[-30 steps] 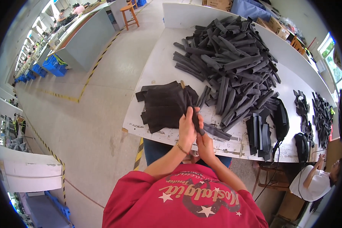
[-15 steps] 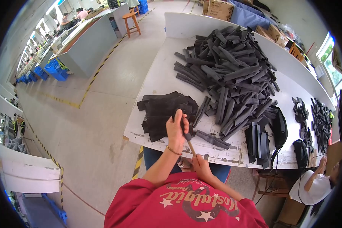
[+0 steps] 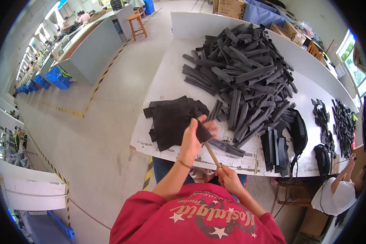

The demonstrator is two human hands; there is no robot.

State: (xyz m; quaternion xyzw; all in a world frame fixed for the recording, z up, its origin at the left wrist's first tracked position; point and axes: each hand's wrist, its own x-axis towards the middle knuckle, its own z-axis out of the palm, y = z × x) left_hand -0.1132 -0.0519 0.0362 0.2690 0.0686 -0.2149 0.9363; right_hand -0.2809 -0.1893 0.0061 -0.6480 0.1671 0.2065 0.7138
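Currently, left hand point(image 3: 190, 139) holds black fabric point(image 3: 203, 133), right hand point(image 3: 230, 179) a stick point(image 3: 212, 154); the blue crate point(image 3: 57, 78) has unclear contents.

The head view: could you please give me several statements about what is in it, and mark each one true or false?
1. The right hand grips a thin rod. True.
2. The bracelet is worn on the person's right side. False: it is on the left.
3. The left hand touches a dark piece. True.
4. The wooden stool stands on the white table. False: it stands on the floor.
5. The pile of dark rolls is smaller than the flat dark stack. False: it is clearly larger.
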